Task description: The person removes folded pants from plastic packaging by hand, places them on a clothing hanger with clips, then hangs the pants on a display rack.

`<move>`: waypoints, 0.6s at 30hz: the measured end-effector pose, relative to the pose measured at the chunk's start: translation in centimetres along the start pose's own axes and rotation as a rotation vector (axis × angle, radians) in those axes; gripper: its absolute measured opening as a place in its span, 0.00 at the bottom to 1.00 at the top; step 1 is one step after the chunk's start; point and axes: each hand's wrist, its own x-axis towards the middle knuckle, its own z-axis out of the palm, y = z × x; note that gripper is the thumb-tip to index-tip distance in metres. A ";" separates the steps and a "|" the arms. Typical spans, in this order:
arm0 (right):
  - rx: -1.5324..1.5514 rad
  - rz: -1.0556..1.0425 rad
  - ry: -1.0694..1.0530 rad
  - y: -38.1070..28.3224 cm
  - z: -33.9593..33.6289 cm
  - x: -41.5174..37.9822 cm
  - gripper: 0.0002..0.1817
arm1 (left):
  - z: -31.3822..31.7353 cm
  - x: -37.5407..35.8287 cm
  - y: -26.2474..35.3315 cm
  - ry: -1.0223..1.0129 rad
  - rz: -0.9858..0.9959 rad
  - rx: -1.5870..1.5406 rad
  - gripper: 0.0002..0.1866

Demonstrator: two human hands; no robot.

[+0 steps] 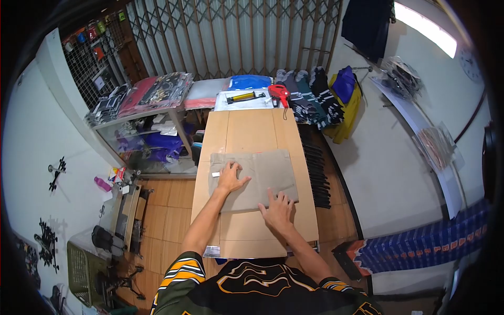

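Observation:
A greyish-beige folded garment (262, 173), which looks like a pair of trousers or shorts, lies flat on a cardboard-topped table (252, 131). My left hand (231, 178) rests on its left half with fingers apart. Just left of those fingers is a small white tag (216, 174). At the garment's lower right edge, my right hand (278, 211) touches the cloth with its fingers spread. Neither hand grips anything.
Beyond the cardboard are a red tagging gun (279, 93), a yellow-and-black hand pump (244, 97) and a blue packet (251, 82). Bagged clothes (157, 90) cover a glass case at left. Folded garments hang at right. A green basket (84, 270) stands lower left.

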 end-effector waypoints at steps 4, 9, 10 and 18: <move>-0.007 -0.021 0.069 -0.9 0.7 -0.6 0.35 | 0.1 1.4 -1.1 -0.052 -0.006 -0.141 0.28; -0.028 0.018 0.090 -1.3 1.4 -0.6 0.34 | 2.1 2.9 -2.3 0.432 -0.178 -0.294 0.23; -0.034 0.018 0.102 -1.2 1.6 -0.5 0.34 | 1.4 2.8 -1.1 0.608 -0.346 -0.305 0.21; 0.117 0.053 0.148 -0.2 1.4 -0.8 0.35 | 1.3 -0.6 -1.6 0.130 -0.147 -0.956 0.20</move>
